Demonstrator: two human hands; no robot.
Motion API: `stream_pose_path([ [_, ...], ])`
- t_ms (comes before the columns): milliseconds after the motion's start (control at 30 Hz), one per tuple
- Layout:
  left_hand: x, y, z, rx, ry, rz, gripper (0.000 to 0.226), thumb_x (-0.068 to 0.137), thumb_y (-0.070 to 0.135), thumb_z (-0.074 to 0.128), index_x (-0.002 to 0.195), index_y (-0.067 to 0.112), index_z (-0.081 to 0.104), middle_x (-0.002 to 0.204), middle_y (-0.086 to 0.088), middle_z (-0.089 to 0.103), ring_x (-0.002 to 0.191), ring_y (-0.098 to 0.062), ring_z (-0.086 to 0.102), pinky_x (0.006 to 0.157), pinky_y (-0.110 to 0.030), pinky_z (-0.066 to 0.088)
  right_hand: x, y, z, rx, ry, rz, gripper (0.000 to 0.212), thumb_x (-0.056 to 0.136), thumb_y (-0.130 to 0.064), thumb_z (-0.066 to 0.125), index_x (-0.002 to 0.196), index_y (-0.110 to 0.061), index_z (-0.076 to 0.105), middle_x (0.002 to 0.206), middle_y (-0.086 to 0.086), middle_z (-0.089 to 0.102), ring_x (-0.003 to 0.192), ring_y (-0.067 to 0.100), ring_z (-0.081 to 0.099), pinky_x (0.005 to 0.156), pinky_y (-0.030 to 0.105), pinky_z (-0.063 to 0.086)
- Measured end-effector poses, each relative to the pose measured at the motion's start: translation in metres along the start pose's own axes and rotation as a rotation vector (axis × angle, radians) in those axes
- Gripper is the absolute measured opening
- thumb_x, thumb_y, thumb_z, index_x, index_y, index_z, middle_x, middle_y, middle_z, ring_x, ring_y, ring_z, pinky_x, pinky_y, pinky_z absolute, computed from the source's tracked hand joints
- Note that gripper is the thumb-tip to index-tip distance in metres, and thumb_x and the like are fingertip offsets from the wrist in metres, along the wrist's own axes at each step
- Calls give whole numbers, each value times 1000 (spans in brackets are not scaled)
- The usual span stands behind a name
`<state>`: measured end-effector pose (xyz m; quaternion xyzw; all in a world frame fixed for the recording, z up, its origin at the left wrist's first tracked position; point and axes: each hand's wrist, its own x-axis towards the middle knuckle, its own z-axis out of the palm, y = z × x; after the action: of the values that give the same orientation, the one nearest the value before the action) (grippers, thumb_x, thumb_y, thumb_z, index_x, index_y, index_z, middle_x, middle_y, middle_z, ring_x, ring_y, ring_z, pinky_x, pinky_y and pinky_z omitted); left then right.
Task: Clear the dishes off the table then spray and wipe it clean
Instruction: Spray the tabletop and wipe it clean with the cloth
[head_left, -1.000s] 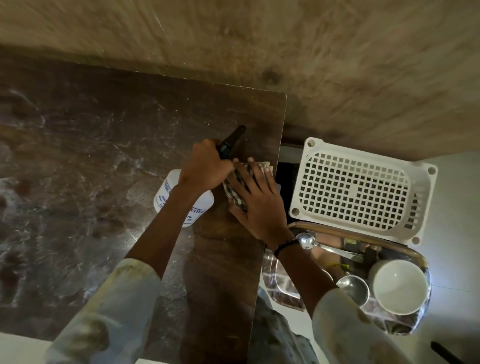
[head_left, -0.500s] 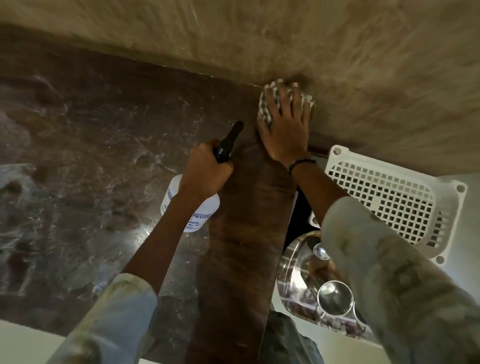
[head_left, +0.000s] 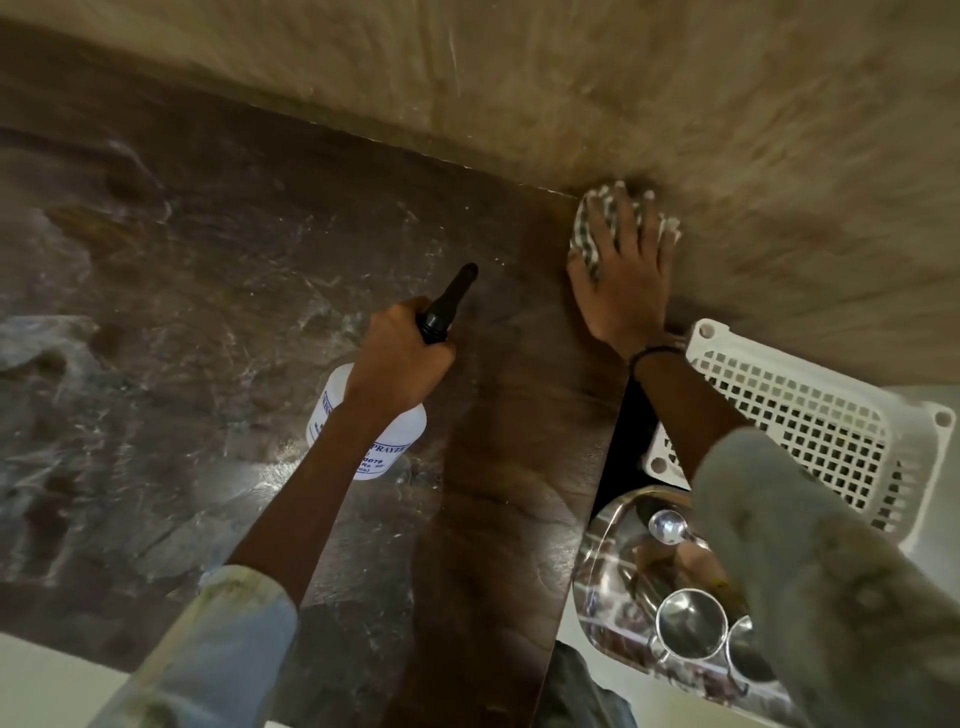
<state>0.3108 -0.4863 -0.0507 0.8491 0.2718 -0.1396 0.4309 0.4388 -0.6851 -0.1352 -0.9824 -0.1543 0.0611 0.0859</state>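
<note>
- Checked cloth lies under the right hand, whose straight fingers press it flat on the far right corner of the tabletop.
- Curled fingers of the left hand grip the neck of the white spray bottle, its black nozzle pointing away over the tabletop.
- No dishes show on the tabletop, so the wiping step looks to be in hand.
- Next, the cloth likely needs to slide over the rest of the dark stone, where wet shine shows.
- Off the tabletop's right edge sit a steel tray with a spoon and small bowls, plus a white basket.
</note>
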Motion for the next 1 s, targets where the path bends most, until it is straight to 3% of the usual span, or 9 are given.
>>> stream_pose_path([
  [167, 4, -6, -6, 41, -4, 19, 16, 81, 4, 60, 96, 2, 64, 83, -22, 66, 70, -33, 61, 56, -27, 42, -7, -51, 12, 17, -21, -172, 62, 98, -45, 34, 155, -25, 21, 163, 5, 17, 151, 32, 7, 120, 51, 5],
  [300, 9, -5, -12, 51, -37, 7, 16, 81, 4, 59, 97, 2, 64, 82, -21, 66, 66, -30, 59, 57, -30, 44, -52, -21, 9, 7, -65, -344, 62, 99, -49, 32, 156, -26, 19, 164, 3, 13, 151, 28, 5, 122, 48, 5],
  [500, 20, -1, -18, 67, -95, 2, 17, 82, 8, 59, 99, 6, 65, 84, -17, 67, 69, -29, 60, 61, -31, 48, -22, -16, 5, -2, 6, -60, 64, 96, -49, 33, 155, -29, 20, 164, 1, 15, 151, 28, 6, 120, 48, 6],
  [667, 31, -2, -24, 96, -80, -18, 13, 83, 10, 59, 95, 7, 62, 68, -7, 58, 62, -25, 56, 55, -27, 45, 13, -37, 9, 9, 2, -95, 63, 97, -49, 31, 155, -27, 22, 163, 3, 17, 151, 31, 7, 120, 49, 4],
  [833, 32, -9, -30, 140, -62, -20, 15, 83, 13, 59, 96, 7, 61, 69, -8, 56, 64, -26, 55, 60, -30, 42, 14, -37, 8, 17, 8, -118, 64, 96, -49, 32, 155, -27, 20, 164, 2, 15, 151, 31, 6, 119, 49, 2],
  [1000, 33, -15, -43, 127, -58, -30, 15, 84, 11, 59, 98, 7, 59, 72, -9, 57, 60, -22, 54, 54, -26, 41, 24, -58, 9, 20, -12, -114, 64, 96, -48, 33, 155, -28, 19, 164, 2, 14, 151, 31, 5, 119, 50, 2],
])
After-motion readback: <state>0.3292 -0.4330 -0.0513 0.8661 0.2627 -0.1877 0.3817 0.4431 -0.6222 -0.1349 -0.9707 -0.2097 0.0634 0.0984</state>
